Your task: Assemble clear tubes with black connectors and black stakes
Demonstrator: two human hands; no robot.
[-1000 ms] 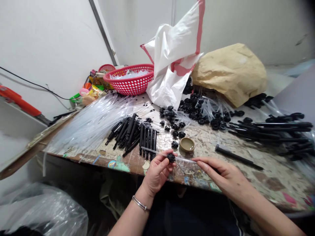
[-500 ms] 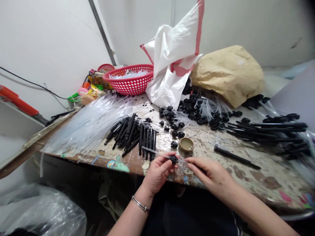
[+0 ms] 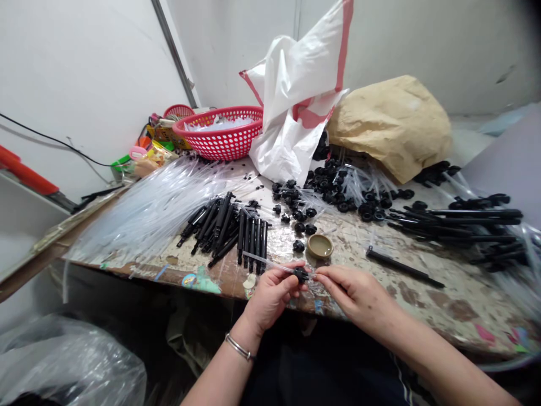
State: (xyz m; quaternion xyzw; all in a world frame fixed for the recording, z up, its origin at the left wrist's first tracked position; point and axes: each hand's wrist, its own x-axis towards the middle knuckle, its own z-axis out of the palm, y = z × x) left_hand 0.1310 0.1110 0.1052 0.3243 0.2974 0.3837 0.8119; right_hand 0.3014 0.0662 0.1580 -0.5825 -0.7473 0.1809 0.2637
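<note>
My left hand (image 3: 276,292) pinches a small black plastic pump cap (image 3: 301,275) at the table's front edge. A clear thin tube (image 3: 264,260) sticks out of the cap toward the left. My right hand (image 3: 354,290) is closed on a short clear piece at the cap's right side, its fingertips close to the cap; most of that piece is hidden. Just beyond my hands stands a small round dish (image 3: 320,246) of liquid, with a loose black cap (image 3: 298,246) beside it. A row of black tubes (image 3: 252,239) lies to the left.
Long clear tubes (image 3: 139,208) spread over the table's left. A red basket (image 3: 220,135), a white bag (image 3: 296,101) and a brown paper sack (image 3: 393,127) stand behind. Black caps (image 3: 329,180) are heaped in the middle; black rods (image 3: 469,225) pile up at right. One black rod (image 3: 403,267) lies alone.
My right hand has moved left, bringing its fingertips closer to the black cap. My left hand keeps its grip, and the view has shifted slightly.
</note>
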